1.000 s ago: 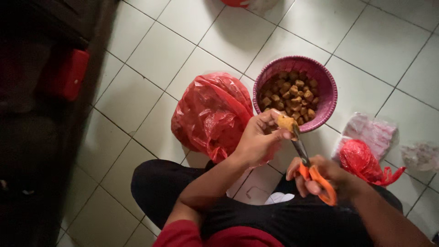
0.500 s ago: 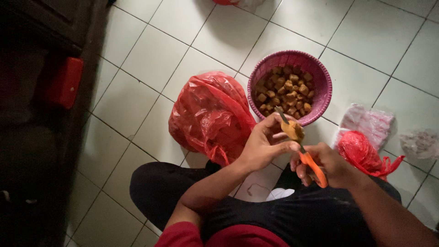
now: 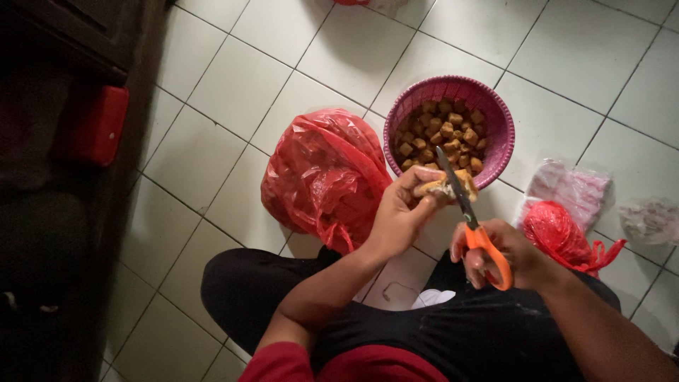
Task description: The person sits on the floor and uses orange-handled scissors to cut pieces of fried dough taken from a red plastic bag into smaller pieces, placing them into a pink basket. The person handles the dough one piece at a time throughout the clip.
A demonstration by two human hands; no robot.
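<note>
Since 1 second ago both hands have lifted a little toward 12 o'clock, and the scissors point(image 3: 470, 212) have swung from a slant across the food piece to a line running almost straight up through it, tips now over the near rim of the basket. That reads as a cut in progress rather than a fresh piece being fetched.

Largest first: the white tiled floor point(image 3: 233, 92) carries everything. At 9 o'clock of the hands lies a big crumpled red plastic bag point(image 3: 322, 177), touching the basket's side. The round purple basket point(image 3: 488, 113) sits at 12 o'clock, holding many small brown cubes point(image 3: 442, 138). At 3 o'clock a smaller knotted red bag point(image 3: 562, 230) lies beside a pale clear packet point(image 3: 569, 187).

The left hand point(image 3: 399, 212) has its fingers point(image 3: 417, 177) clamped on 1 tan, spongy piece point(image 3: 442, 187), held just below the basket rim. The right hand point(image 3: 513, 255) has its fingers closed through the orange scissor handles; the blades look nearly together, against or in the piece.
</note>
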